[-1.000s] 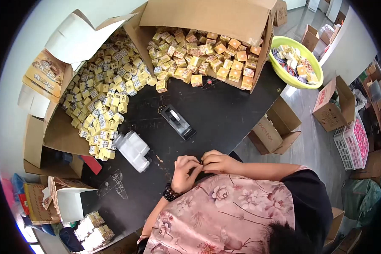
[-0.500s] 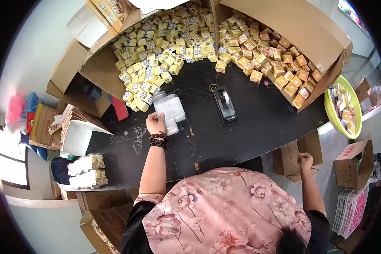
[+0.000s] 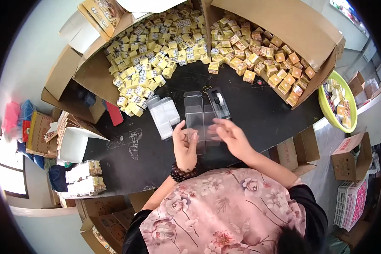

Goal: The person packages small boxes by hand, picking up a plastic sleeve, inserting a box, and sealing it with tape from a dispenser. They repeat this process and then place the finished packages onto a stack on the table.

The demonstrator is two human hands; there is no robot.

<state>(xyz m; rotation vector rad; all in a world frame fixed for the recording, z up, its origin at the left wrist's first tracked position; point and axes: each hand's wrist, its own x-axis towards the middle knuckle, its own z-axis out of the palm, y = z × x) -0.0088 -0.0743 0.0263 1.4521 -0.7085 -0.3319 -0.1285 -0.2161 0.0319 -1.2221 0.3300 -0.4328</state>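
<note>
Over the black tabletop, a creased clear plastic blank extends from between the hands, overlapping the tape dispenser in view. Left hand: fingers curled at its near edge; grip uncertain. Right hand: fingers spread, blurred; cannot tell whether they pinch. Judgement: bend along existing creases, evenly, pressing lightly; thin film may buckle. Lettering: carton reads "OVER BOX", start unclear; print on small boxes illegible.
</note>
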